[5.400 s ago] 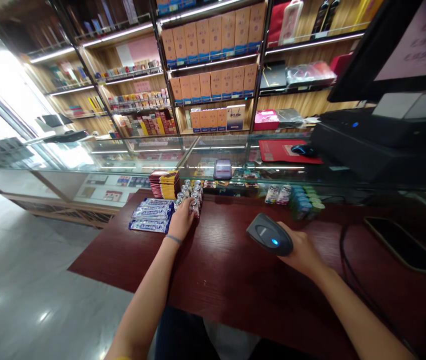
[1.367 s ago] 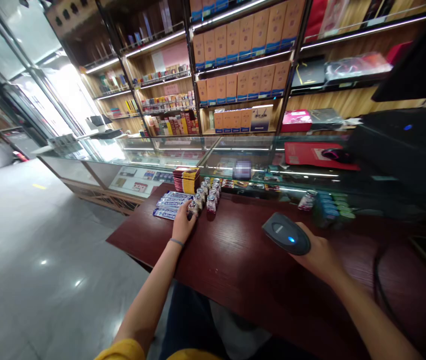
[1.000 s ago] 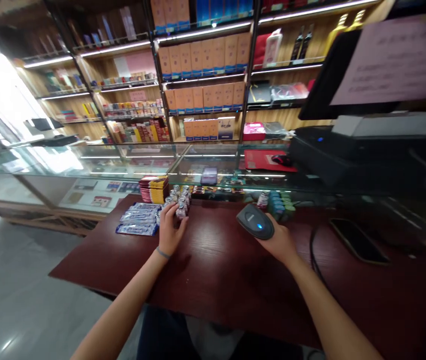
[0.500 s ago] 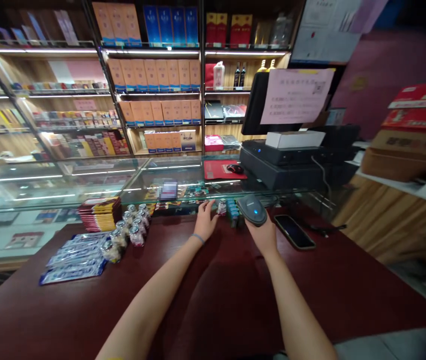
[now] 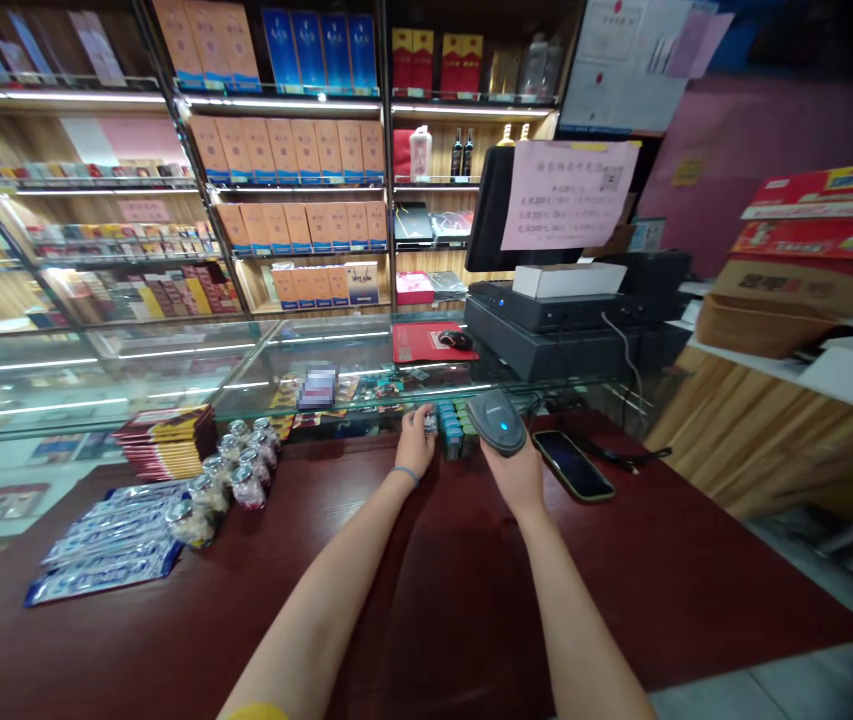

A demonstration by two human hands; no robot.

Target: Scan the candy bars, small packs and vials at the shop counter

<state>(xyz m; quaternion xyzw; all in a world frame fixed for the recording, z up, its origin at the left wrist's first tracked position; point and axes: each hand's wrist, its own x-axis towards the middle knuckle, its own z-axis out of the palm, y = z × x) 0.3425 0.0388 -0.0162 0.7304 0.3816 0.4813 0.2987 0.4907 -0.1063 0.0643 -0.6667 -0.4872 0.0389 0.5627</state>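
Observation:
My right hand grips a dark grey barcode scanner with a blue light lit on its top. My left hand, with a band at its wrist, has its fingers closed around a small jar with a metal lid, partly hidden by the fingers. Just right of that jar stand rows of small blue and green packs, between my two hands. Over to the left, several small lidded jars stand in two rows on the dark red table.
Blue-and-white flat packets and a stack of red-yellow packs lie at the left. A phone rests right of the scanner. Behind are a glass counter, a mouse and a monitor with a pink notice.
My left hand has gone from spread fingers beside the small jar to closing around it. The scanner stays in my right hand. The camera view has turned slightly right.

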